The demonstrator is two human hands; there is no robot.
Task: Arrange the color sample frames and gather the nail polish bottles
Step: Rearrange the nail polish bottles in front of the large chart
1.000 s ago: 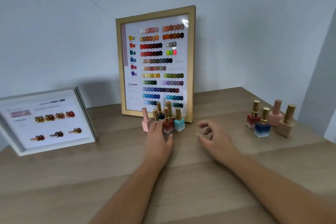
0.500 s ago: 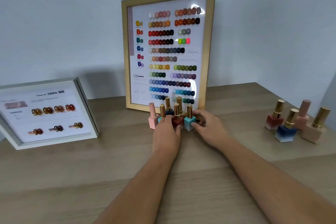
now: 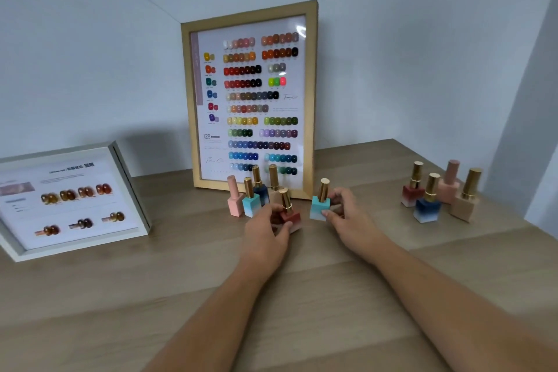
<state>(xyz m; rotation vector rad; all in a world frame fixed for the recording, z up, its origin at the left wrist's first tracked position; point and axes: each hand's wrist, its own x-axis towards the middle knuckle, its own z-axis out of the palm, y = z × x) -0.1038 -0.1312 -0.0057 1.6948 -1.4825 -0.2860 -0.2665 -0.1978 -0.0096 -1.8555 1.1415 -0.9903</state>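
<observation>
A tall wooden colour sample frame (image 3: 312,100) leans upright against the back wall. A white sample frame (image 3: 129,190) lies tilted at the left. In front of the wooden frame stand a pink bottle (image 3: 235,201), a light blue bottle (image 3: 250,202), a dark blue bottle (image 3: 260,187) and a beige bottle (image 3: 274,183). My left hand (image 3: 267,232) grips a red bottle (image 3: 289,213) by its base. My right hand (image 3: 347,217) holds a turquoise bottle (image 3: 320,205), a little apart from the cluster. Several more bottles (image 3: 439,193) stand at the right.
The wooden table (image 3: 151,296) stretches toward me from the bottles. White walls meet in a corner behind the wooden frame. The table's right edge runs close behind the right group of bottles.
Both hands reached into the cluster and closed on bottles. The red bottle has come forward in my left hand, the turquoise one has moved right in my right hand.
</observation>
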